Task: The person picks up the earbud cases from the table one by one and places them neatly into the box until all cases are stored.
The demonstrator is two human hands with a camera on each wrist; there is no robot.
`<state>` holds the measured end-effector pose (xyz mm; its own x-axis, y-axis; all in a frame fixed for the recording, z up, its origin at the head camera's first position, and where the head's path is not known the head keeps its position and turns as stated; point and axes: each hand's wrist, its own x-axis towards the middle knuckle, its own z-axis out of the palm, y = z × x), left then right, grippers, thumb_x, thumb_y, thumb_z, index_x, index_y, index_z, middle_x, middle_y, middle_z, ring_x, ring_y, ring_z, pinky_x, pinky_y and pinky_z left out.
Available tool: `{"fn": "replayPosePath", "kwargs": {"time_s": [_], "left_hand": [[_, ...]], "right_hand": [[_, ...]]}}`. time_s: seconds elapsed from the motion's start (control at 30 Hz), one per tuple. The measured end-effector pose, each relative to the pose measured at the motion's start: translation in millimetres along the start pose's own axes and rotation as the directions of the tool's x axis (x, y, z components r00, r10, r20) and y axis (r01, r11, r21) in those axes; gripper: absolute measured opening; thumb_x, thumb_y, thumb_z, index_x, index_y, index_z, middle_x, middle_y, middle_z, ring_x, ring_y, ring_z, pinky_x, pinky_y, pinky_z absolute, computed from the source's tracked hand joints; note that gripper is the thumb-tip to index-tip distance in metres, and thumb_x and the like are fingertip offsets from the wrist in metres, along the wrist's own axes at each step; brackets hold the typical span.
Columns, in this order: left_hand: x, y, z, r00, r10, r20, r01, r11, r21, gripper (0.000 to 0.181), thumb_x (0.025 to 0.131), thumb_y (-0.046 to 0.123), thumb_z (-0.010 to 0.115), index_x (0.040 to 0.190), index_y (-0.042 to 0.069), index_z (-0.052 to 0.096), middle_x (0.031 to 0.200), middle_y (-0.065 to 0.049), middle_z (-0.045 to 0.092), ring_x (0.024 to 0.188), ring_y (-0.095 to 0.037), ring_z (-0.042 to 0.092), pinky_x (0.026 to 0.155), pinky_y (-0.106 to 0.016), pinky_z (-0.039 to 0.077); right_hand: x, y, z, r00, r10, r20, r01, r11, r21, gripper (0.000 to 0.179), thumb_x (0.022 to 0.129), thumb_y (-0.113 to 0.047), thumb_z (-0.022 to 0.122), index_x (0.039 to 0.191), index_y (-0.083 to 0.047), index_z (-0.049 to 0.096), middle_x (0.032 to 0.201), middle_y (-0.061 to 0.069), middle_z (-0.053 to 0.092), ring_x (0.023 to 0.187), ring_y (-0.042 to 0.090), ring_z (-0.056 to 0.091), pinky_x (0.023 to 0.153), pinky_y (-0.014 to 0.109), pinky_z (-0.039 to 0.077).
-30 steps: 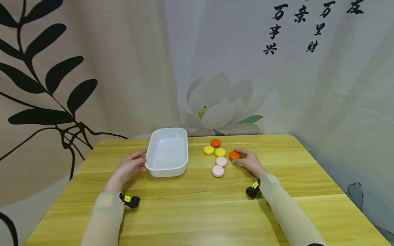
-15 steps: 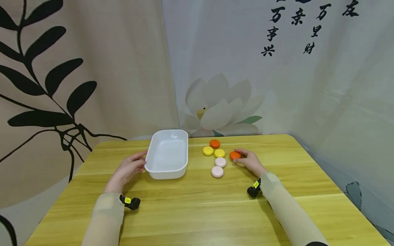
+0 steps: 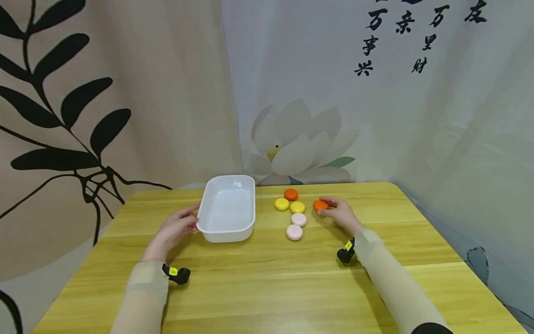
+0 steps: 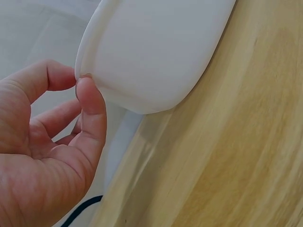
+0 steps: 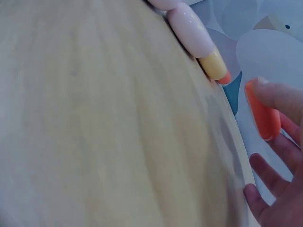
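A white rectangular dish [image 3: 227,204] stands at the back of the wooden table, left of the middle. My left hand [image 3: 175,229] pinches its left rim between thumb and fingers, as the left wrist view shows close up; the thumb [image 4: 92,101] lies at the rim. In my right hand [image 3: 343,215] is an orange round, flattened disc [image 5: 264,112], pinched between thumb and fingers and raised off the table in the right wrist view. The other fingers spread below it. Left of this hand lies a group of similar glossy discs.
The group holds another orange disc [image 3: 291,194], two yellow discs [image 3: 297,207] and two pale pink discs [image 3: 294,232], close together right of the dish. A printed curtain [image 3: 292,93] hangs behind the table's back edge [image 3: 354,183]. Black cameras are strapped to both wrists.
My right hand has moved slightly up and to the right with the orange disc, away from the other discs. The left hand stays on the dish's rim.
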<state>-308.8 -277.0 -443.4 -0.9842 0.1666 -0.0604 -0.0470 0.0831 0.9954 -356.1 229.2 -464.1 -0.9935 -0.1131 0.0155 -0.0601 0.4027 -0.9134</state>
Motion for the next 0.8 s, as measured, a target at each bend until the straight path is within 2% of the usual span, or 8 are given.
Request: {"fn": "replayPosePath", "kwargs": {"time_s": [0.23,0.33,0.47,0.67,0.8], "left_hand": [[-0.3,6.2,-3.2,1.0,-0.009,-0.003,0.009,0.999,0.032,0.058,0.094,0.0,0.054,0.147,-0.005,0.032,0.102,-0.009,0.055,0.075,-0.011,0.056,0.069,-0.022,0.052],[1.3,9.4,-4.0,1.0,0.003,0.002,-0.003,0.999,0.034,0.059,0.094,0.0,0.054,0.147,-0.006,0.031,0.101,-0.009,0.054,0.075,-0.011,0.056,0.069,-0.022,0.052],[3.0,9.3,-3.6,1.0,0.005,0.005,-0.005,1.0,0.027,0.059,0.093,-0.001,0.054,0.147,-0.007,0.031,0.1,-0.009,0.054,0.075,-0.011,0.057,0.068,-0.022,0.052],[0.6,3.9,1.5,0.999,-0.029,-0.019,0.03,0.999,0.021,0.059,0.093,0.0,0.056,0.147,-0.003,0.034,0.102,-0.008,0.054,0.076,-0.012,0.057,0.072,-0.024,0.053],[-1.3,1.5,2.7,0.999,-0.035,-0.035,0.035,0.999,0.017,0.059,0.092,0.0,0.056,0.147,-0.002,0.035,0.102,-0.009,0.055,0.076,-0.012,0.057,0.072,-0.024,0.053]], "right_hand": [[1.0,-4.0,1.3,0.999,0.053,-0.006,-0.052,0.997,0.062,0.061,0.085,-0.015,0.074,0.141,-0.007,0.05,0.141,0.014,0.049,0.126,0.03,0.045,0.106,0.042,0.035],[3.2,-6.5,0.8,0.999,0.052,-0.011,-0.051,0.996,0.075,0.061,0.085,-0.014,0.074,0.141,-0.007,0.05,0.14,0.013,0.05,0.124,0.028,0.046,0.103,0.039,0.037],[5.4,-11.9,-2.2,0.999,0.032,-0.018,-0.031,0.999,0.045,0.062,0.084,-0.014,0.074,0.141,-0.007,0.05,0.137,0.015,0.051,0.122,0.029,0.047,0.099,0.04,0.039],[9.3,-20.0,-7.5,1.0,-0.012,-0.015,0.011,0.998,-0.067,0.059,0.087,-0.018,0.074,0.14,-0.009,0.052,0.136,0.019,0.052,0.124,0.034,0.046,0.103,0.046,0.037],[13.1,-25.2,-8.9,0.999,-0.032,-0.019,0.03,0.995,-0.093,0.058,0.087,-0.018,0.074,0.139,-0.008,0.053,0.136,0.019,0.053,0.125,0.035,0.045,0.103,0.048,0.038]]}}
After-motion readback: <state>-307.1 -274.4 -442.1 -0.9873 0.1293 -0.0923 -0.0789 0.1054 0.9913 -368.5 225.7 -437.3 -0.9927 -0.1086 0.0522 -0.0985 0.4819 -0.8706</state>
